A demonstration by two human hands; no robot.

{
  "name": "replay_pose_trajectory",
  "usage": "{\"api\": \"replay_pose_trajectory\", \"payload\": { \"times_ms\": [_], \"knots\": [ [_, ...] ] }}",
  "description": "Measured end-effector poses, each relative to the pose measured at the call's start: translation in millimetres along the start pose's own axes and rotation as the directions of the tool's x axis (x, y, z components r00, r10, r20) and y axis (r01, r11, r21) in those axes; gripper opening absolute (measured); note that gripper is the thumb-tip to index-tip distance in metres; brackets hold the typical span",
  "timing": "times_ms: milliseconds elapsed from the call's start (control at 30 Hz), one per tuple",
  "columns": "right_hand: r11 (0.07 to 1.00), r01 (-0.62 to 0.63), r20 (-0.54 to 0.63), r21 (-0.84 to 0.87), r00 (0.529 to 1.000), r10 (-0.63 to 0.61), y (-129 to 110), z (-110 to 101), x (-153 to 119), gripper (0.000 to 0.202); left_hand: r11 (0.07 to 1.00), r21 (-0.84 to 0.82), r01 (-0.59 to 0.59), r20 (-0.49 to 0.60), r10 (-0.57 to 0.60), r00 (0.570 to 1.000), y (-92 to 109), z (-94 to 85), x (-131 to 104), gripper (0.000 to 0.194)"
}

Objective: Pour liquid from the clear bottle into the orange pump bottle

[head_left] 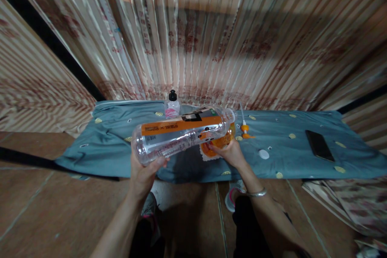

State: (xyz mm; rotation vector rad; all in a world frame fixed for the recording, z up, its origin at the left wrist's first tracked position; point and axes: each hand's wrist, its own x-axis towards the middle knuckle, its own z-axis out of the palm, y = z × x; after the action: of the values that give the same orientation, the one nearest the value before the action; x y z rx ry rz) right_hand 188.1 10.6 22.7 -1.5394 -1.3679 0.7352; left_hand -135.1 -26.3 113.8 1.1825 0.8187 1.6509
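Observation:
My left hand (146,171) grips the base end of a large clear plastic bottle (184,129) with an orange and silver label. The bottle is tipped nearly level, its uncapped neck pointing right and slightly up. Beneath the neck end, my right hand (231,153) is closed around an orange bottle (211,148), partly hidden behind the clear one. Whether the two bottles touch, I cannot tell. Right of them lies an orange pump head (245,129) with its pale tube, and nearer me a white round cap (264,154).
A teal cloth with yellow prints (102,141) covers the narrow low surface. At the back stands a small clear bottle with a black top (172,107). A dark phone (319,145) lies to the right. Pleated curtains (193,40) hang behind; my shoes (232,197) are below.

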Motion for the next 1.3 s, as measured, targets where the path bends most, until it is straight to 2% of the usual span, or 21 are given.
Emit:
{"api": "replay_pose_trajectory", "payload": {
  "times_ms": [100,200,367,567,800,1000,1167,1300],
  "knots": [
    [1.0,-0.002,0.011,0.003,1.0,0.002,0.1,-0.5,-0.5,0.071,1.0,0.011,-0.003,0.03,0.003,1.0,-0.8,-1.2,0.2,0.086],
    [1.0,0.004,0.001,0.006,1.0,-0.004,-0.1,-0.7,-0.7,0.073,1.0,0.021,0.013,0.008,-0.014,1.0,-0.7,-1.0,-0.2,0.09],
    [1.0,-0.012,-0.014,0.001,1.0,0.012,-0.5,0.4,-0.4,0.076,1.0,0.021,0.01,-0.012,-0.01,1.0,-1.2,-0.7,-0.3,0.078],
    [1.0,-0.014,0.001,0.021,1.0,0.014,-4.0,0.7,-0.4,0.076,1.0,-0.007,0.003,0.006,-0.003,1.0,-1.2,0.0,0.1,0.081],
    [0.999,-0.017,0.003,0.044,1.0,0.017,-4.0,0.9,-1.1,0.075,0.999,0.0,0.044,-0.004,-0.044,0.999,0.5,0.7,-1.1,0.075],
    [0.998,-0.014,-0.003,0.061,1.0,0.014,-2.2,1.7,-0.9,0.076,0.998,-0.031,0.058,-0.037,-0.059,0.998,1.9,0.7,-1.8,0.089],
    [0.999,-0.032,0.005,0.042,0.999,0.031,-3.5,1.2,-1.3,0.077,0.999,-0.021,0.036,-0.03,-0.036,0.999,-1.2,1.2,-2.0,0.077],
    [0.998,-0.029,-0.006,0.05,1.0,0.03,-3.4,1.2,-2.0,0.076,0.998,0.0,0.063,-0.022,-0.063,0.998,0.1,1.6,-1.8,0.084]
  ]
}}
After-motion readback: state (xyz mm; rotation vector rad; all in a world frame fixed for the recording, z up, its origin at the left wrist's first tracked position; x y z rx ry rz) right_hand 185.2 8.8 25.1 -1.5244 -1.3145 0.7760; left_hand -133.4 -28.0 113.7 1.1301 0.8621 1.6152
